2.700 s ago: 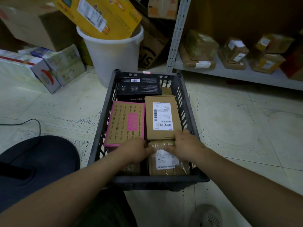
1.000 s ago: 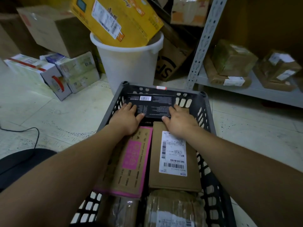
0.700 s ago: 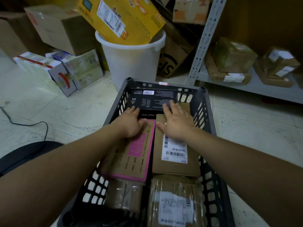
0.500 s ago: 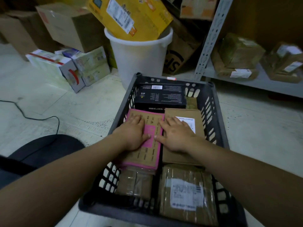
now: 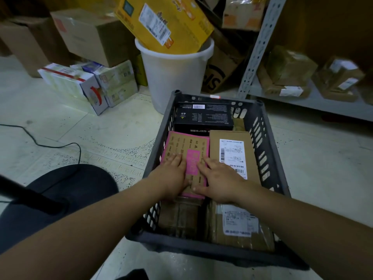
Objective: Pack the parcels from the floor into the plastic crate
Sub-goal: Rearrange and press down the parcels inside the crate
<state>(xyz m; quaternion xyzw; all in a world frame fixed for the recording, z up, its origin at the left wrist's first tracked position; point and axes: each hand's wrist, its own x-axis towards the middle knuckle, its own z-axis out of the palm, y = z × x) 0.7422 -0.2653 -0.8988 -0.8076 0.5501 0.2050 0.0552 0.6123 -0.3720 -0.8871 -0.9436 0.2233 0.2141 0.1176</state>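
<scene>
Both flat, open hands, the left hand [image 5: 173, 176] and right hand [image 5: 220, 181], press the pink box [image 5: 186, 152] down in the crate [image 5: 270, 158] (holding nothing), so next comes reaching for another parcel, I think.

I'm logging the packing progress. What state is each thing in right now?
plastic crate: on floor, nearly full
pink box: flat, under both hands
left hand: open, palm down
right hand: open, palm down
black box: flat, far end
white bucket: upright, yellow box tilted inside
</scene>
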